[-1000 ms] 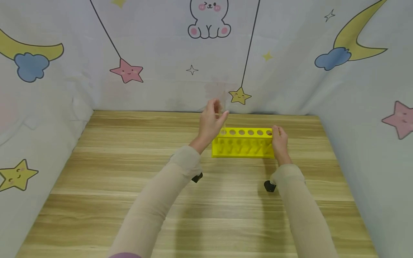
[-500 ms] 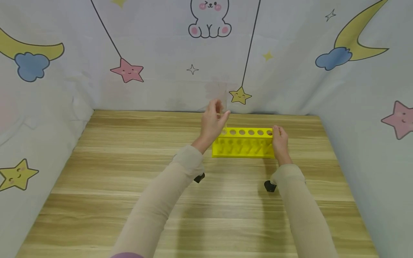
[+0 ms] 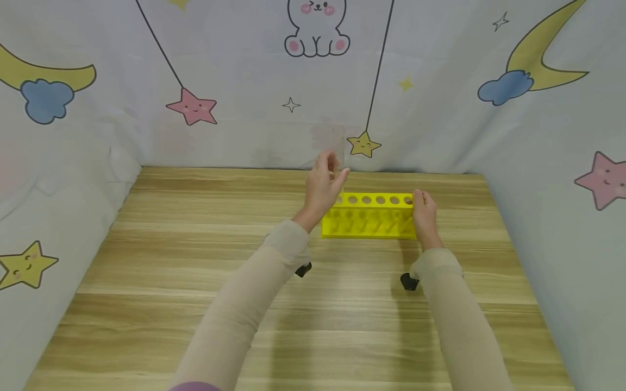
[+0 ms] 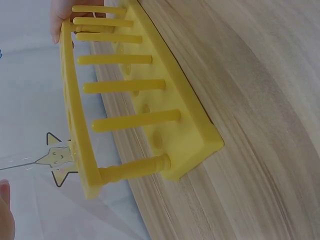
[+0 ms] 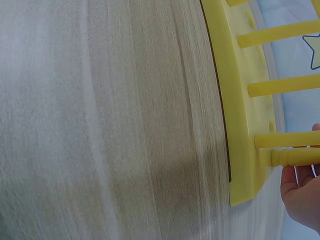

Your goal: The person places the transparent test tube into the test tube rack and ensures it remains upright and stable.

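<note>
A yellow test tube rack [image 3: 368, 237] stands on the table, a row of round holes in its top plate and upright pegs behind its front. My left hand [image 3: 320, 187] pinches a clear test tube [image 3: 342, 155] over the rack's left end. In the left wrist view the see-through tube [image 4: 30, 162] has its lower end right at the top plate's end hole, and only a thumb [image 4: 5, 212] shows at the edge. My right hand [image 3: 424, 216] grips the rack's right end post, its fingers curled round behind it in the right wrist view [image 5: 300, 192].
The wood-grain table [image 3: 195, 244] reaches back to a white cloth wall [image 3: 244, 130] printed with stars and moons, with more cloth at both sides. Black wrist camera mounts [image 3: 409, 282] hang below both sleeves.
My left hand has shifted slightly to the right with the test tube, bringing it over the rack's left end hole. The right hand and the rack have stayed put.
</note>
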The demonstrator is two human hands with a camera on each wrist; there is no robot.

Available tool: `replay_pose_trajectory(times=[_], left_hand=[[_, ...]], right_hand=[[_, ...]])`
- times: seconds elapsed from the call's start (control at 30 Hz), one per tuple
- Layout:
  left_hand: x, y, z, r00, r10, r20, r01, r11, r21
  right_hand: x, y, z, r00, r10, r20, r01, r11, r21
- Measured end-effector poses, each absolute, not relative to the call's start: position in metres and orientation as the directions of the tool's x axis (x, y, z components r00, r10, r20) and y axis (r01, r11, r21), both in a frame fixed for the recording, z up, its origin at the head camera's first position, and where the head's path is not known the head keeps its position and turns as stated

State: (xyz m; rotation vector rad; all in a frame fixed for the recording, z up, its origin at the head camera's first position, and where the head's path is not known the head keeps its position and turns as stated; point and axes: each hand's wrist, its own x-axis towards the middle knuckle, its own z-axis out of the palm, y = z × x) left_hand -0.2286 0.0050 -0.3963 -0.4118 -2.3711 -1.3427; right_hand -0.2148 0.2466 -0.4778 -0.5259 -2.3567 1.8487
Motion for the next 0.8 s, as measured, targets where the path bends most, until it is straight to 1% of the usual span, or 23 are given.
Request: replay_pose_trajectory(times=[0.2,0.47,0.8], left_hand=[[-0.2296,0.0066,-0.3973,-0.884,0.061,0.463,0.426,0.51,0.747],[-0.2304,0.0073,-0.4033,-0.865,0.053,0.499,0.452,0.516,0.728],[-0.2294,0.0078,-0.4048,-0.887,0.047,0.459,0.416,0.513,0.751]], right_hand=[[-0.214,0.2466,-0.4762,-0.935,0.325,-0.142,0.217,0.209,-0.953],[-0.214,0.2462,-0.4765,-0.937,0.322,-0.137,0.213,0.214,-0.953],[-0.2133,0.2453,-0.4737,-0.934,0.322,-0.155,0.234,0.224,-0.946]])
